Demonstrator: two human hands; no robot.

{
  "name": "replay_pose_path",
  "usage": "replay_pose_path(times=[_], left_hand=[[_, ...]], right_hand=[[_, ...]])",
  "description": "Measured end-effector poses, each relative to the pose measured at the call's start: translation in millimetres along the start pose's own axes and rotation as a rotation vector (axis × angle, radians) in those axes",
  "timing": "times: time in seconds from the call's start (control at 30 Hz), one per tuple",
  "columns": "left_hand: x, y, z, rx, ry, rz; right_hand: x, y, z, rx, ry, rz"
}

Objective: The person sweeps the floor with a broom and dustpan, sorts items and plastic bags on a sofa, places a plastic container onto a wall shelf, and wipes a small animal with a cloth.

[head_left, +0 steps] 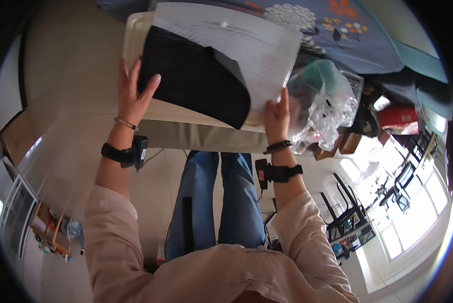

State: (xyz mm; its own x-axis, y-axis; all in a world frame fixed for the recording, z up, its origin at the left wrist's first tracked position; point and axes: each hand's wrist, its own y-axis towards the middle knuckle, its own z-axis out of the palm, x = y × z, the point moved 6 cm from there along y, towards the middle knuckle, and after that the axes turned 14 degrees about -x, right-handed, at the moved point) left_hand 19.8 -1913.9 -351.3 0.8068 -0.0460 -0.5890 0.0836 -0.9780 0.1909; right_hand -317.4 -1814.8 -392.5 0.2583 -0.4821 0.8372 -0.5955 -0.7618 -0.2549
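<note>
A black ribbed sheet lies over a larger whitish sheet, and one corner of the black sheet curls up. Beneath them is a cream tray or lid, its rim showing at the left and along the near edge. My left hand rests at the left side with fingers spread, the thumb touching the black sheet's edge. At the lower right corner of the whitish sheet, my right hand pinches its edge with the index finger pointing up; the fingers behind are hidden.
A crumpled clear plastic bag sits just right of my right hand. Behind the tray lies blue flowered cloth. A red item is farther right. My legs in jeans are below the table edge. Black chairs stand at the right.
</note>
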Motion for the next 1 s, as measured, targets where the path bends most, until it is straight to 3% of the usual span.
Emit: replay_pose_path(times=[0.03,0.1,0.17,0.23,0.3,0.37,0.47,0.5,0.57,0.63,0.67,0.7,0.77,0.83,0.87,0.9,0.93,0.97,1.0], left_hand=[[-4.1,-2.8,4.5,0.008,-0.025,0.005],[4.3,-3.3,3.4,-0.157,-0.037,-0.147],[-14.8,7.2,2.9,-0.144,-0.053,-0.021],[-40.1,12.9,-6.9,-0.145,-0.343,-0.249],[-51.2,6.9,-24.2,-0.185,-0.384,-0.417],[-89.2,8.5,-52.2,-0.266,-0.662,-0.56],[-70.5,5.1,-56.3,-0.348,-0.896,-0.886],[-31.2,-12.3,-38.0,-0.222,-1.01,-1.196],[58.0,-40.4,-11.6,-0.175,-0.86,-1.12],[35.7,-54.0,-13.0,-0.237,-0.536,-1.0],[24.2,-59.6,-23.2,-0.4,-0.388,-0.933],[3.4,-64.4,-25.6,-0.401,-0.38,-0.927],[-68.1,-69.9,-51.9,-0.66,-0.117,-0.538],[-124.4,-98.3,-13.3,-0.261,-0.4,-0.682],[-159.2,-121.3,15.0,0.093,-0.44,-0.733],[-196.9,-151.2,51.2,0.333,-0.822,-0.778],[-226.4,-182.8,82.3,0.491,-0.981,-0.943],[-253.4,-205.9,105.5,0.623,-0.678,-0.983],[-275.0,-225.0,128.2,0.578,-0.678,-1.129]], right_hand=[[5.9,-1.7,-1.7,0.021,-0.14,0.041],[27.4,-0.9,-11.5,-0.012,-0.295,-0.292],[49.5,-4.9,-35.4,-0.129,-0.466,-0.438],[48.8,-3.5,-70.7,-0.322,-0.568,-0.505],[32.2,1.4,-105.4,-0.485,-0.658,-0.403],[6.1,11.1,-128.6,-0.533,-0.661,-0.35],[-41.2,30.6,-125.9,-0.174,-0.744,-0.19],[-37.3,29.1,-118.8,-0.01,-0.853,-0.025],[-38.8,35.2,-130.2,-0.034,-0.931,-0.048],[-55.3,45.0,-145.8,-0.02,-0.735,-0.012],[-62.8,46.2,-154.8,0.001,-0.55,0.025],[-45.9,43.9,-163.7,-0.011,-0.449,-0.07],[-30.9,29.3,-182.4,0.016,-0.109,0.273],[5.7,9.7,-199.5,0.023,0.083,0.374],[21.0,-0.3,-204.9,0.035,0.233,0.392],[36.4,-9.6,-209.0,0.045,0.385,0.407],[53.5,-17.9,-214.3,0.067,0.437,0.44],[70.5,-24.0,-219.3,0.089,0.491,0.469],[86.7,-25.0,-230.4,0.018,0.423,0.361]])
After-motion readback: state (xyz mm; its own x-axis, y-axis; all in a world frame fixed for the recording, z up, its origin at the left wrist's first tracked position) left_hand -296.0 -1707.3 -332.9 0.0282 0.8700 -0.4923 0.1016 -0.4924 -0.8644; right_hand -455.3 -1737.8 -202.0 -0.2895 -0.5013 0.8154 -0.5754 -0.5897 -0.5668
